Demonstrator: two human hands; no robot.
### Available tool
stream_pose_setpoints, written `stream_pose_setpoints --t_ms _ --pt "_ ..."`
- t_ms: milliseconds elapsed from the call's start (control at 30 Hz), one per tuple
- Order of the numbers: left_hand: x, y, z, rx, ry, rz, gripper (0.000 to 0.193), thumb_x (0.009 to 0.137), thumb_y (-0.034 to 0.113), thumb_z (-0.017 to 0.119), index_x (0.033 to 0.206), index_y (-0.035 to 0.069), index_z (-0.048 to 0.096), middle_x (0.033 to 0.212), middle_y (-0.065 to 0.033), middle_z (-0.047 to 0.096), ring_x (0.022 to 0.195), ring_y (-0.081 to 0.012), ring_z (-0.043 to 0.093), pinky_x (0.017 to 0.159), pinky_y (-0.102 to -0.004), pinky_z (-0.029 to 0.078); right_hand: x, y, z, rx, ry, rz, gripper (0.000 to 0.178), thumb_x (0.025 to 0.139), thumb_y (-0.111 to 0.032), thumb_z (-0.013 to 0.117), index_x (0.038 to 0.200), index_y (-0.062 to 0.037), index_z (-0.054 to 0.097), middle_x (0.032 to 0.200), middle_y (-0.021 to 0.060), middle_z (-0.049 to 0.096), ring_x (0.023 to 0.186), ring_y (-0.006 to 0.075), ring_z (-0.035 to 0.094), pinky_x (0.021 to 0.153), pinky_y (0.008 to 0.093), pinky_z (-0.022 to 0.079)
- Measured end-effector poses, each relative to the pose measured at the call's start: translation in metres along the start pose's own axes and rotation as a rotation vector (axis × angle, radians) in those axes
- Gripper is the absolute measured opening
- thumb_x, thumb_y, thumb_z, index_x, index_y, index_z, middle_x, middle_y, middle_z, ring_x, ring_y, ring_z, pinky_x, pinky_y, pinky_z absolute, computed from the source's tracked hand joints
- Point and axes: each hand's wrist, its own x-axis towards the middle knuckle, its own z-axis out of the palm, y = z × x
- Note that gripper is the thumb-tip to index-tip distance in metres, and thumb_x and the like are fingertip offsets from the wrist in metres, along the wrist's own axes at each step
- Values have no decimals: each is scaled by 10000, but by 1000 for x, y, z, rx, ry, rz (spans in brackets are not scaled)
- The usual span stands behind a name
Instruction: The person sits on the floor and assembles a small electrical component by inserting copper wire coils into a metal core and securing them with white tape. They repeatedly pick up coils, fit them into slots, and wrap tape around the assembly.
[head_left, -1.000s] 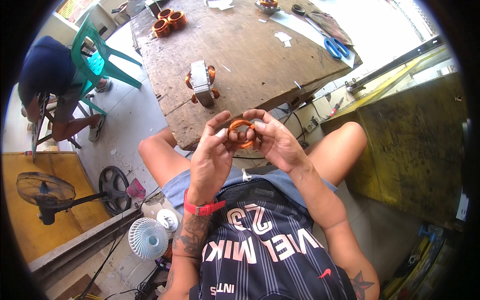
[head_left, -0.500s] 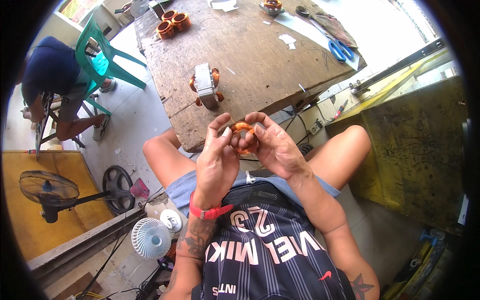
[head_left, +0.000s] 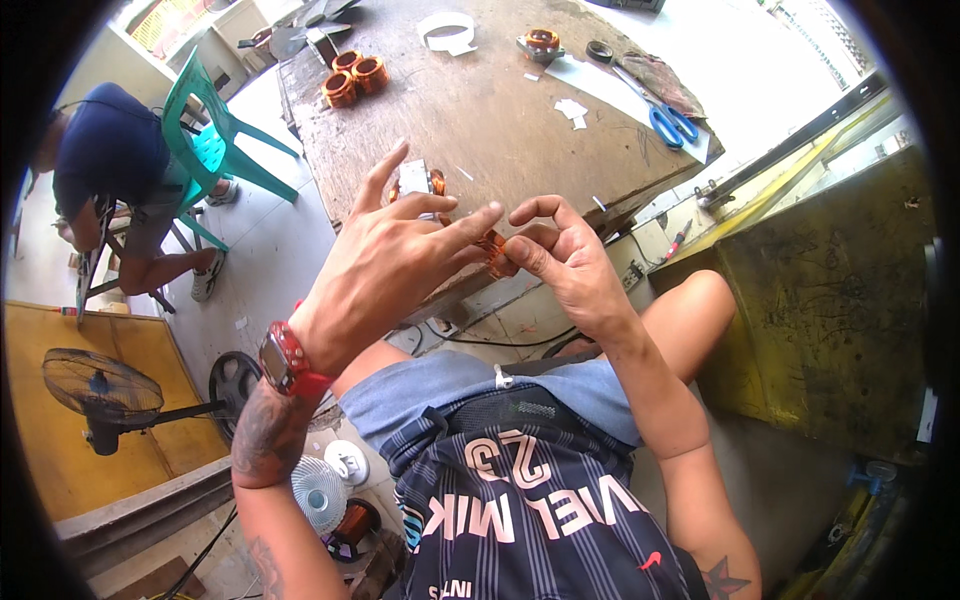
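Observation:
A small ring-shaped coil of copper wire point(head_left: 496, 262) is pinched between the thumb and fingers of my right hand point(head_left: 572, 268), just off the near edge of the table. My left hand point(head_left: 385, 245) reaches over from the left, back upward, its fingers spread. Its fingertips come up against the coil's left side; whether they touch it I cannot tell. Behind the left fingers, partly hidden, stands a metal stator core point(head_left: 411, 178) with copper windings on the wooden table point(head_left: 490, 110).
Three copper coils point(head_left: 358, 78) and a white paper ring point(head_left: 446, 34) lie farther back. Blue-handled scissors point(head_left: 672, 126), a wound core point(head_left: 541, 44) and tape point(head_left: 599, 50) are at the right. A person point(head_left: 110, 150) sits left, near a green chair point(head_left: 210, 150). Fans point(head_left: 102, 385) stand lower left.
My left hand has swung from holding the coil to lying back-upward beside it, fingers spread, covering part of the stator core. My right hand keeps the coil, now turned more edge-on.

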Motion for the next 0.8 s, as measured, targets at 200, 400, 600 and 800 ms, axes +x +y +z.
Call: stream_pose_setpoints --t_ms 200,400,600,800 --pt "20 -16 -8 7 -33 96 363 947 213 715 1304 228 776 975 -6 796 999 -200 730 1217 -521 380 7 -5 2 9 0 -59 359 1055 -196 737 1287 -26 522 1059 109 756 998 145 728 917 299 585" --pt "12 -7 16 -41 80 87 454 935 138 692 1389 143 707 1091 -22 798 1145 -232 730 1080 -435 507 10 -6 4 -1 65 -96 320 1063 -159 720 1263 -25 508 1003 84 734 987 137 725 897 291 585" --pt "10 -7 32 -106 184 28 470 903 72 737 1372 91 706 1092 -74 791 1119 -244 736 1028 -421 541 9 0 12 -510 230 -404 637 967 -295 839 1424 -47 471 1106 114 681 868 144 678 832 285 562" --pt "11 -15 38 -166 258 -32 406 876 3 797 1272 84 764 1075 -82 797 1049 -247 744 990 -411 567 -23 15 15 -541 271 -164 622 998 -268 802 1489 -53 489 1017 101 710 772 189 634 837 344 536"
